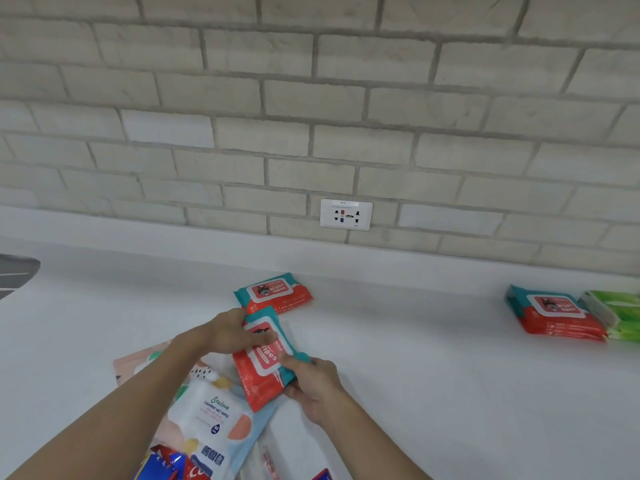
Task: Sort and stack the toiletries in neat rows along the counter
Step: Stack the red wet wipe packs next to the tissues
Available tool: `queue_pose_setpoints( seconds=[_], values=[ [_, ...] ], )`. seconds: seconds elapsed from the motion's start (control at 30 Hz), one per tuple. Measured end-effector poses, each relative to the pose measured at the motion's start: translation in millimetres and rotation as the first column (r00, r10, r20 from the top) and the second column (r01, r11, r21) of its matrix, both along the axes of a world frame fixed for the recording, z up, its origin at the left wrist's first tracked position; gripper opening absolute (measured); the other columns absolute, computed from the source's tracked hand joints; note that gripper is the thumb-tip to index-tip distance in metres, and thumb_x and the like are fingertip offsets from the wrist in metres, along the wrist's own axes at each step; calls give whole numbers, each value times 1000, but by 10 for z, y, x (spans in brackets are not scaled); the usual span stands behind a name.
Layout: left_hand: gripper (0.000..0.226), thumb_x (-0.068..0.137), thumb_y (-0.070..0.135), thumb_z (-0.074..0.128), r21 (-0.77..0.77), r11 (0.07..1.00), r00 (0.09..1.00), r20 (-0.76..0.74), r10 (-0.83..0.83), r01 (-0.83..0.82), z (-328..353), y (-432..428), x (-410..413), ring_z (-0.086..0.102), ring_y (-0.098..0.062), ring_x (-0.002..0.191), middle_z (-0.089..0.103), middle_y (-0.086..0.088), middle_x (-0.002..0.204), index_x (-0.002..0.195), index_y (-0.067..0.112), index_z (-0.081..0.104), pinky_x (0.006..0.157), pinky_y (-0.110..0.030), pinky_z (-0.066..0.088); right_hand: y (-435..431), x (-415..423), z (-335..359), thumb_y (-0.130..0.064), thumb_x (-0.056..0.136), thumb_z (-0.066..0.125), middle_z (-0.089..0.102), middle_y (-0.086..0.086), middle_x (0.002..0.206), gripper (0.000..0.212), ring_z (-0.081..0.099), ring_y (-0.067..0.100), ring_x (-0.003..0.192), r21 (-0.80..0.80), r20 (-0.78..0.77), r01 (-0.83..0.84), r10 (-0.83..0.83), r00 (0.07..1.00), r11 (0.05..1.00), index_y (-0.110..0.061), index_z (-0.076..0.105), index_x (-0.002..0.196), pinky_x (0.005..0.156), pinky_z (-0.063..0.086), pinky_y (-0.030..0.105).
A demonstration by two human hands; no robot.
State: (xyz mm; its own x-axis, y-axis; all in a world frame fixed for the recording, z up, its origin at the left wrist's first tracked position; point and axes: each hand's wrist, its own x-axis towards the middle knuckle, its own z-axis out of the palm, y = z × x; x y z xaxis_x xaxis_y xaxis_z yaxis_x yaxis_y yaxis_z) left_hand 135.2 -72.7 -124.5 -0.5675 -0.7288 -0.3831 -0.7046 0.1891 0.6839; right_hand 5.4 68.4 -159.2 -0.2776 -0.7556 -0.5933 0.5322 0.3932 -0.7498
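Both hands, left hand (231, 332) and right hand (313, 382), gripping one red-and-teal wipes pack (268, 362) above the white counter (415, 375), another same pack (273, 292) just behind

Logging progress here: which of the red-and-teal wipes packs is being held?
The nearest pack, gripped by the left hand and right hand. The pack behind it and the stacked ones at right lie untouched on the counter.

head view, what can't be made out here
Held red and teal plastic wipes pack: head view; label partly covered by the left hand and right hand gripping it.
Green plastic packs: cut off by the right edge.
Dark grey object: cut off by the left edge, unidentifiable.
White wall socket: label too small to read.
Red and blue packets: blurred, cut off by the bottom edge.
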Motion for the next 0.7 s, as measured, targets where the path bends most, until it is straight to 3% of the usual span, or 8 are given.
queue_pose_setpoints(
  seconds=[0.13,0.27,0.47,0.6,0.7],
  values=[
    [41,79,50,71,41,999,998,-62,5,-2,126,72,-79,74,-11,81,76,8,92,108,24,58,74,-28,60,87,-120,29,-25,83,76,75,12,99,38,75,24,85,-26,20,-4,4,1000,1000,-7,62,113,77,62,40],
    [41,80,57,67,66,997,996,-79,30,-24,201,200,-137,72,-12,86,76,11,89,107,26,61,65,-25,52,207,-302,68,-23,83,75,76,13,98,38,75,27,88,-75,79,14,-8,997,997,-6,61,115,83,60,44],
    [66,69,56,77,385,923,967,-238,87,11,164,430,-372,72,-21,94,75,-3,103,118,16,58,65,-27,55,485,-695,192,-23,83,76,75,13,101,39,73,30,93,-115,46,-14,20,999,993,-6,62,115,92,56,47],
    [63,67,45,82,501,865,917,-353,185,18,88,612,-687,71,-27,98,74,-6,106,118,17,58,74,-40,60,685,-1019,308,-25,85,74,75,13,103,39,73,31,93,-146,-4,-15,15,1000,989,-7,62,117,89,57,46],
    [66,65,45,82,505,861,889,-418,185,58,77,744,-929,71,-29,97,74,-8,105,117,14,58,70,-40,60,818,-1215,350,-26,89,69,75,13,105,37,73,31,95,-168,-20,-7,4,1000,986,-9,61,120,87,58,46]
  ],
)
